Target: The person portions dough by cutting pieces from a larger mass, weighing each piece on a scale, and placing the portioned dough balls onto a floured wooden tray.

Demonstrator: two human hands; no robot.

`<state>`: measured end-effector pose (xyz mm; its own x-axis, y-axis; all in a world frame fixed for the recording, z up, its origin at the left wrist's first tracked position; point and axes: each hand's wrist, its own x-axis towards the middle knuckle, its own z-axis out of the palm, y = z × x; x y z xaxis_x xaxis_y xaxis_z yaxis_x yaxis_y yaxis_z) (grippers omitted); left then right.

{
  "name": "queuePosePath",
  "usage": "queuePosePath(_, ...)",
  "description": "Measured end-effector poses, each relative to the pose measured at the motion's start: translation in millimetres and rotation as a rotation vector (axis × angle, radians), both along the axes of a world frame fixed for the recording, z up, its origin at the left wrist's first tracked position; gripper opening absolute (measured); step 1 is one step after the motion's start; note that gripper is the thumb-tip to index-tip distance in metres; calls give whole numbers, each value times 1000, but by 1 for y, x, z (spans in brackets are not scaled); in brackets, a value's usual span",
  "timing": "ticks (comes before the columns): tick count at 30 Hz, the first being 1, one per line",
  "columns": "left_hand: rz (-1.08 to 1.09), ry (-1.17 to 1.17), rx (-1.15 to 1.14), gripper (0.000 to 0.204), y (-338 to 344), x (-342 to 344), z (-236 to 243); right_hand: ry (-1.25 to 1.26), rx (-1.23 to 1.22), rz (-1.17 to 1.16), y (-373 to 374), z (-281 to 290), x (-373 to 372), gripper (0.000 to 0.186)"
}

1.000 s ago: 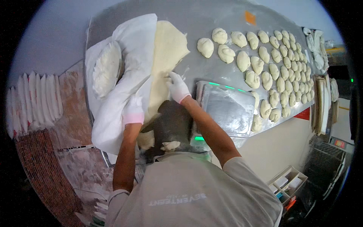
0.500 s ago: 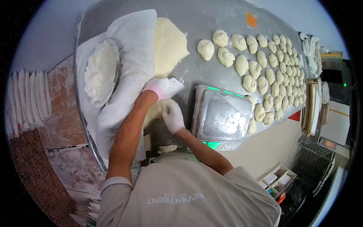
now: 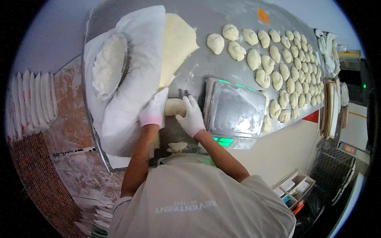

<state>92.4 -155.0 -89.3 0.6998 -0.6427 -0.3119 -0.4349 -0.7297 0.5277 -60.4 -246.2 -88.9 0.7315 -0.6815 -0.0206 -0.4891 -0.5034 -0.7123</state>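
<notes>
Both my hands wear white gloves, and a piece of dough (image 3: 174, 107) lies on the metal table between them. My left hand (image 3: 151, 110), with a pink cuff, is closed on a flat white dough scraper (image 3: 162, 95) at the dough's left end; its fingers are partly hidden. At the right end, my right hand (image 3: 192, 117) is open, thumb and fingers apart, beside the dough. Beyond the left hand spreads a large dough sheet (image 3: 176, 47), partly under a white cloth (image 3: 139, 59). A small dough scrap (image 3: 177, 147) sits close to my body.
Right of my hands stands a scale (image 3: 236, 111) with a flat metal pan and green lit displays. Rows of dough pieces (image 3: 254, 59) cover the table's right side. A bowl of white flour or paste (image 3: 109, 67) rests on the cloth. An orange square (image 3: 263, 16) marks the far edge.
My left hand has drawn back toward me and left with the scraper. My right hand has opened and shifted slightly right and up. The dough piece now shows between them.
</notes>
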Motion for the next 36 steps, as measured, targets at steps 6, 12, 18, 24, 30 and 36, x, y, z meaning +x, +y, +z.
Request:
queuePosePath(6,71,210,-554,38,35,-31,-94,-160,293,-73,-3,-10,6,52)
queuePosePath(12,801,800,-822,40,22,-38,91,-640,705,-216,-34,45,-39,47)
queuePosePath(18,726,722,-916,42,58,-61,125,-634,223,-332,-56,114,-144,49)
queuePosePath(24,762,740,-774,42,62,-88,92,104,-411,-59,-48,89,-163,62)
queuePosePath(30,520,602,-750,39,83,-94,76,-418,-197,-535,-56,100,-230,47)
queuePosePath(36,517,587,-608,31,70,-120,111,-404,191,-638,-19,34,-298,48)
